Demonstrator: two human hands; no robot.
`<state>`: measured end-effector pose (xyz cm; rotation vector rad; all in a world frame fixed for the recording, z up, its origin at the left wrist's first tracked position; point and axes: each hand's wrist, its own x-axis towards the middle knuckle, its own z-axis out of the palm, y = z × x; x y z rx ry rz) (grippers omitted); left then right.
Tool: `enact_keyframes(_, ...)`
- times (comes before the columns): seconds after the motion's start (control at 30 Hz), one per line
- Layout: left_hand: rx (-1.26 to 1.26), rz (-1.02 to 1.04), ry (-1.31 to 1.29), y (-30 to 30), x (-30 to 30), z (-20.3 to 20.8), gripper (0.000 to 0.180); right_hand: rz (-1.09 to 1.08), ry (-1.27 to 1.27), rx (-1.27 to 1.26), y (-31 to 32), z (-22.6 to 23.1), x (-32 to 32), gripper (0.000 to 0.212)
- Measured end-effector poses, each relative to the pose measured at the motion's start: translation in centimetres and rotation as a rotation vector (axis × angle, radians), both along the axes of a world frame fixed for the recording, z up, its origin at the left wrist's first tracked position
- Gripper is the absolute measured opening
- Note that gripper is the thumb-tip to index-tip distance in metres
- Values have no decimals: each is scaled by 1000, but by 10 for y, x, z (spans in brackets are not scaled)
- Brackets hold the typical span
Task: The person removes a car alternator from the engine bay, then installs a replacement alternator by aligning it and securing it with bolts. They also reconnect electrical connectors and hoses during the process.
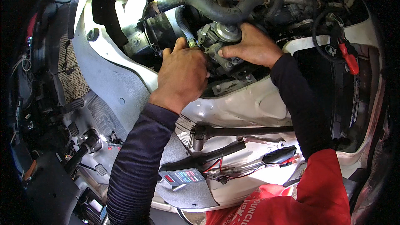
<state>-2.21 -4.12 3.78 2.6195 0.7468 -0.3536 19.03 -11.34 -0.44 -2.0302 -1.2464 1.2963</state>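
Note:
Both my hands reach into an engine bay. My left hand (181, 71) is closed with curled fingers beside a metal housing with a round cap (227, 32). Its fingertips are by the lower end of a grey hose (182, 23), where a yellow-green clip (191, 43) shows; what they pinch is hidden. My right hand (256, 49) grips the housing from the right, the thumb lying across its front and the other fingers out of sight behind it. A thick black hose (212, 9) curves above the cap.
A breaker bar with a socket (246, 131), a wrench (262, 140) and red and black leads (287, 159) lie on the white body panel (246, 106). A small grey card (185, 176) sits nearby. A red-covered cable end (350, 60) hangs at the right; pedals (101, 169) show lower left.

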Motion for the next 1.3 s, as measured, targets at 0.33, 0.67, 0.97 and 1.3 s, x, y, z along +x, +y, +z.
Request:
enact_keyframes(0.33, 51, -26, -47, -4, 4, 0, 22, -5, -39, 0, 1, -4, 0, 73)
enact_keyframes(0.67, 54, 13, -31, -7, 6, 5, 20, -25, -95, -20, -1, -7, 2, 74)
enact_keyframes(0.97, -79, 114, 95, -3, 5, 12, 44, -22, -48, -17, 0, 1, 2, 75)
enact_keyframes(1.3, -74, 87, 15, -3, 5, 5, 16, -36, 2, 10, -2, 6, 0, 78)
